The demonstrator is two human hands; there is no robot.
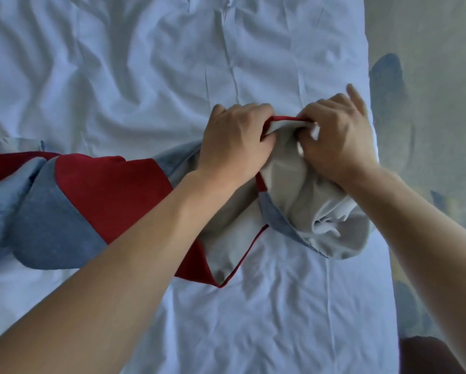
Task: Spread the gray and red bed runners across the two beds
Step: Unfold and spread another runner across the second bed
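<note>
Wrinkled white bed sheet [134, 76] lies under my left hand [234, 139] and right hand [337, 136], both pinching the bunched gray and red bed runner [105, 193] edge.

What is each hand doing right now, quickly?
Left hand: closed, gripping the bunched edge of the gray and red bed runner.
Right hand: closed, gripping the same runner's edge, one finger sticking up.
</note>
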